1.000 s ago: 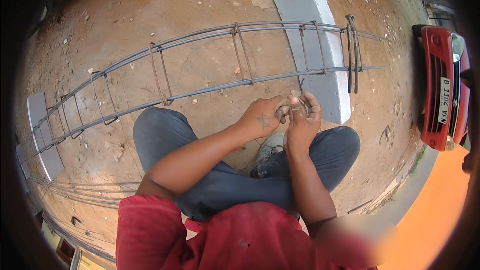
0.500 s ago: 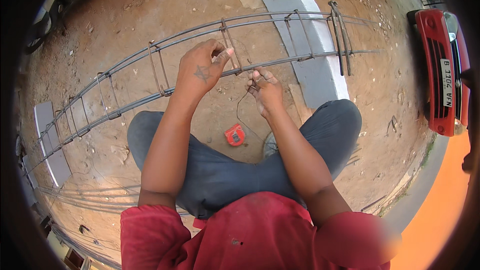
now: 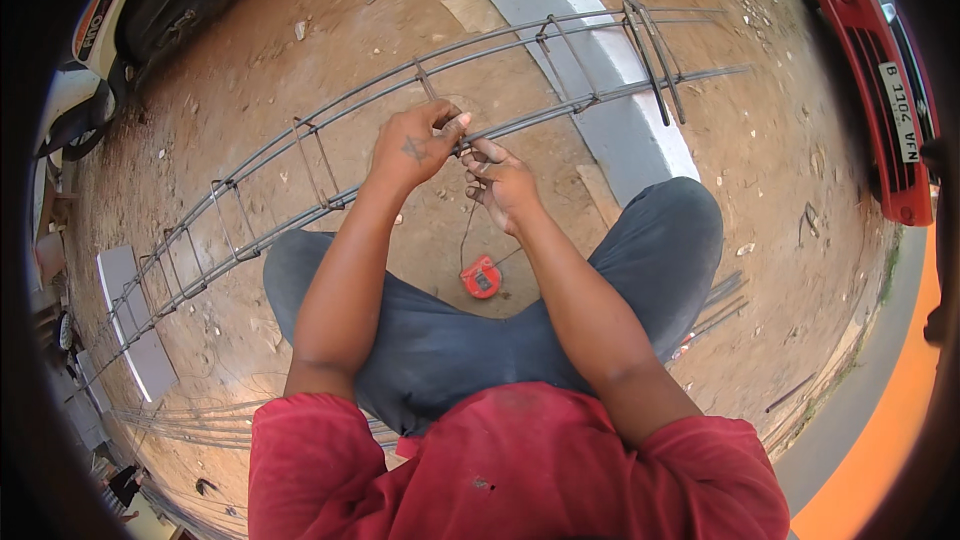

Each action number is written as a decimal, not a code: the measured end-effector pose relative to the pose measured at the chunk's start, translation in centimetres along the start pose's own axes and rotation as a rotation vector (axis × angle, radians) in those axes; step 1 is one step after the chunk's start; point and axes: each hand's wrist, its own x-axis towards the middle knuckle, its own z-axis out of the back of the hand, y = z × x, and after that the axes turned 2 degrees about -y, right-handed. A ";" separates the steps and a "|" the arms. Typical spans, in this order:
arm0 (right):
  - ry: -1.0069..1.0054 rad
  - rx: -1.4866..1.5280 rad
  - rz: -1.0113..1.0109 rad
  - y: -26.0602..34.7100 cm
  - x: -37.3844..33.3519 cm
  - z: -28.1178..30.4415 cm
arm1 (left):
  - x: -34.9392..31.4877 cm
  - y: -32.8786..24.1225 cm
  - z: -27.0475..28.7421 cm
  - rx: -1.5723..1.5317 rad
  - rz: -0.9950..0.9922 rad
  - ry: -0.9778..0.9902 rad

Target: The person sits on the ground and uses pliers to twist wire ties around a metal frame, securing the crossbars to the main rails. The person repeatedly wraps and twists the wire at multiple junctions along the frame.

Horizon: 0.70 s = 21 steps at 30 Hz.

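Note:
A long rebar cage [image 3: 590, 100] of dark steel bars with square stirrups runs across in front of me. At its lower bars, my left hand [image 3: 418, 147] is closed, thumb and finger pressed together beside a rusty stirrup [image 3: 427, 80]; what it grips is hidden. Just right of it, under the same bars, my right hand [image 3: 503, 187] pinches a thin tie wire [image 3: 466, 230], with fingertips at the joint. The wire trails down toward a red tape measure [image 3: 482, 278] lying on the dirt between my legs. The joint itself is mostly covered by my fingers.
The cage rests on a grey-white block [image 3: 560, 50] at the right and a pale slab [image 3: 138, 325] at the left. Loose rods [image 3: 200, 425] lie at the lower left. A red car [image 3: 870, 90] stands at right, a motorbike [image 3: 165, 20] at upper left.
My right hand has moved left and slightly down to the bars, close against my left hand. The left hand has shifted slightly right and down. The whole view has also turned a little.

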 end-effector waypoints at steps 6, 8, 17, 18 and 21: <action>-0.067 0.066 -0.007 -0.8 -1.2 0.4 | 0.5 0.6 -0.4 -0.164 0.105 0.089; -0.083 0.008 0.012 -0.9 -0.9 0.4 | 0.5 0.5 -0.5 -0.252 0.153 0.086; -0.108 -0.121 0.129 -0.9 0.4 -0.2 | 0.6 0.3 1.2 -0.330 0.320 0.196; -0.121 -0.065 0.117 -1.2 0.1 -0.3 | 0.7 0.4 1.4 -0.293 0.333 0.197; -0.203 -0.045 0.099 -1.6 -0.2 -0.3 | 0.7 0.7 2.0 -0.255 0.357 0.241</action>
